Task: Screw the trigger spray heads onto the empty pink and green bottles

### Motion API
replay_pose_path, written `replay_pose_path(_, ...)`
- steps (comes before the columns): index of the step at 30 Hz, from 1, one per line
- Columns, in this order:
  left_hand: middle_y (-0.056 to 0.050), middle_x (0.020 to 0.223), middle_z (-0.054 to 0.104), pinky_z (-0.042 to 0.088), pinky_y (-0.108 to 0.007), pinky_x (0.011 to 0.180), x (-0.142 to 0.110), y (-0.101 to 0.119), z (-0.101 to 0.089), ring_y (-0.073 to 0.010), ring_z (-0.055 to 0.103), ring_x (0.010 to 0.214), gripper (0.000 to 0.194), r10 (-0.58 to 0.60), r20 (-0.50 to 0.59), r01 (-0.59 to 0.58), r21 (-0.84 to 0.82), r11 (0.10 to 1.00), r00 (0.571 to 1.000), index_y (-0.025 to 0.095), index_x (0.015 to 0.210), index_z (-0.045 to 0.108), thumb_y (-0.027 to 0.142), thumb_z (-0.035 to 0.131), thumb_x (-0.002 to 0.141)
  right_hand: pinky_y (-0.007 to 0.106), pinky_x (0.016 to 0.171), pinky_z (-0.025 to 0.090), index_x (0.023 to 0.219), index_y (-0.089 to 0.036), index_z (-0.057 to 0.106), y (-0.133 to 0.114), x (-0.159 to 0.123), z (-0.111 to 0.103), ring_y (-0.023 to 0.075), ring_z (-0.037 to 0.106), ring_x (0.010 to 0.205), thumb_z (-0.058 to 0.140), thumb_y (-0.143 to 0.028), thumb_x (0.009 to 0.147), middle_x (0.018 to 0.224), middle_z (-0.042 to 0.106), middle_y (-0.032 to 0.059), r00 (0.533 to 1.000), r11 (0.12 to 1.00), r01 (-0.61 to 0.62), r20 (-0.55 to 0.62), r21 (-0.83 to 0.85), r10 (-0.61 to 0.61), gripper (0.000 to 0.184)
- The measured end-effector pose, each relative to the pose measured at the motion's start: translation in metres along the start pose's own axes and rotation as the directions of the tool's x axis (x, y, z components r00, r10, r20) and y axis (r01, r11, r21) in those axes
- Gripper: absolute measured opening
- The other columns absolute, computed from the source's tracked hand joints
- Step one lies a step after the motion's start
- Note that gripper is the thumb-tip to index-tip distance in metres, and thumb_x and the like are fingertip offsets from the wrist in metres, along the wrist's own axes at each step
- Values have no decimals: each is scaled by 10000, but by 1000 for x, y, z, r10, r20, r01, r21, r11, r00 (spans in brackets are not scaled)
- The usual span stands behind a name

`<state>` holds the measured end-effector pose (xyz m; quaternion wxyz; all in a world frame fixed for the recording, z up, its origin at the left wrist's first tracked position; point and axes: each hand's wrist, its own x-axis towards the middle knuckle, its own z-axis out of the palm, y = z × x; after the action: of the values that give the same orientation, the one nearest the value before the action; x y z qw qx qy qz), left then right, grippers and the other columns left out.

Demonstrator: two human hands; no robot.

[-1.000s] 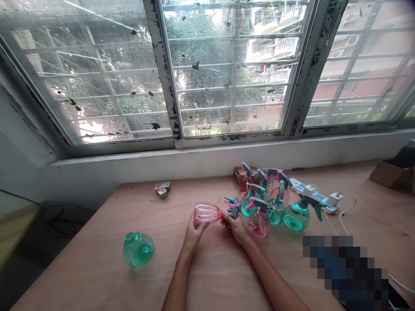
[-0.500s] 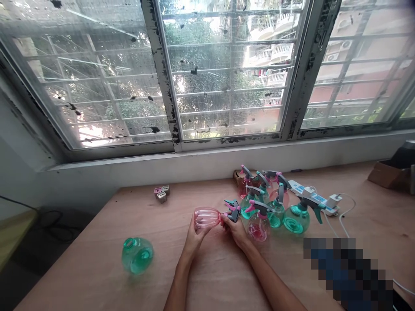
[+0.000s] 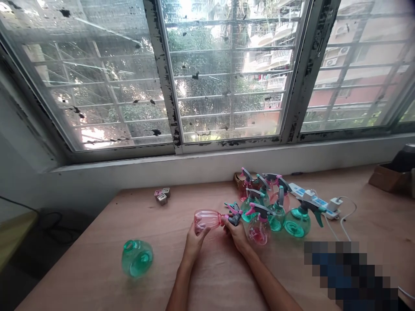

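My left hand (image 3: pixel 195 242) is closed around the base of a clear pink bottle (image 3: pixel 207 219), which lies on its side above the wooden table, neck to the right. At the neck, my right hand (image 3: pixel 236 233) pinches a pink and grey spray head (image 3: pixel 234 219); the fingers partly hide where it meets the bottle. Just beyond that hand are pink and teal trigger parts (image 3: pixel 231 207), too crowded to separate. To the right stand several finished-looking spray bottles, among them a pink one (image 3: pixel 258 231) and a green one (image 3: pixel 296 222). A headless green bottle (image 3: pixel 138 259) rests at the left.
Three small square blocks (image 3: pixel 162 196) sit near the table's back edge. Behind the spray bottles lies a white power strip (image 3: pixel 314 201) with plugged-in chargers and cables. A cardboard box (image 3: pixel 391 177) stands at the far right. The window wall (image 3: pixel 210 166) borders the back.
Both hands stay at the bottle, and the right fingers have shifted slightly at its neck. The whole view has moved a little, so everything sits lower in the picture.
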<state>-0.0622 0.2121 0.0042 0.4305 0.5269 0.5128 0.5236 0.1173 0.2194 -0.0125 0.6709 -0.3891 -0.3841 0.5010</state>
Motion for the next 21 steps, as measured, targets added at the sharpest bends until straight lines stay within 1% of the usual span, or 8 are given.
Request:
replay_pose_path(3, -217, 1302, 633, 451, -446, 1038, 1, -2, 0, -356, 620, 1198, 803, -5, -8, 5, 2, 1000, 1000, 94, 1271, 575, 590, 779, 672, 230, 376, 347, 870, -204, 638, 0, 0, 0, 106, 478, 399, 841, -481, 701, 603, 648, -28, 1000, 1000, 11, -17, -5, -11, 383)
replay_pose_path(6, -208, 1299, 637, 449, -452, 1045, 3, -6, -1, -349, 620, 1199, 804, -9, 18, 9, -6, 1000, 1000, 105, 1287, 561, 562, 794, 668, 231, 382, 348, 830, -202, 644, -2, 0, -1, 111, 488, 413, 824, -504, 714, 588, 633, -27, 1000, 1000, -3, -5, 2, 3, 371)
replay_pose_path(10, -166, 1356, 605, 419, -453, 1086, 3, -11, -3, -329, 599, 1229, 906, 27, 37, -26, -6, 1000, 999, 170, 1383, 488, 441, 865, 605, 232, 388, 341, 748, -202, 619, -4, 1, -5, 111, 477, 422, 794, -536, 738, 560, 601, -31, 999, 999, -28, 19, 20, 27, 378)
replay_pose_path(12, -143, 1375, 592, 389, -453, 1115, 2, -13, -4, -316, 582, 1250, 928, 64, 29, -64, 0, 998, 998, 211, 1409, 463, 390, 875, 596, 233, 389, 337, 739, -201, 619, -4, 1, -6, 113, 473, 425, 798, -534, 735, 558, 598, -28, 999, 999, -37, 36, 23, 37, 378)
replay_pose_path(14, -133, 1357, 604, 384, -460, 1119, 2, -14, -4, -315, 584, 1244, 952, 68, 33, -68, 0, 998, 997, 228, 1413, 455, 368, 888, 577, 235, 395, 343, 746, -200, 625, -4, 1, -6, 115, 477, 436, 802, -533, 732, 562, 598, -26, 998, 999, -43, 50, 25, 41, 378)
replay_pose_path(16, -141, 1340, 611, 392, -470, 1111, 3, -15, -3, -327, 581, 1246, 945, 44, 42, -44, -13, 999, 998, 217, 1404, 463, 392, 888, 578, 236, 403, 352, 770, -201, 629, -5, 1, -6, 117, 485, 446, 805, -535, 728, 577, 605, -24, 997, 998, -50, 61, 30, 48, 380)
replay_pose_path(18, -158, 1319, 620, 403, -477, 1099, 4, -16, -3, -339, 576, 1252, 893, 23, 48, -22, -28, 999, 999, 189, 1382, 482, 447, 861, 615, 237, 409, 361, 805, -204, 630, -5, 1, -6, 121, 497, 452, 807, -534, 727, 591, 617, -20, 996, 997, -62, 68, 37, 59, 383)
replay_pose_path(21, -178, 1341, 603, 395, -474, 1105, 5, -18, -2, -345, 558, 1275, 902, 35, 47, -34, -34, 999, 998, 168, 1393, 472, 466, 848, 629, 239, 409, 361, 809, -203, 629, -6, 1, -7, 125, 503, 450, 808, -530, 728, 596, 626, -14, 994, 996, -78, 78, 42, 74, 381)
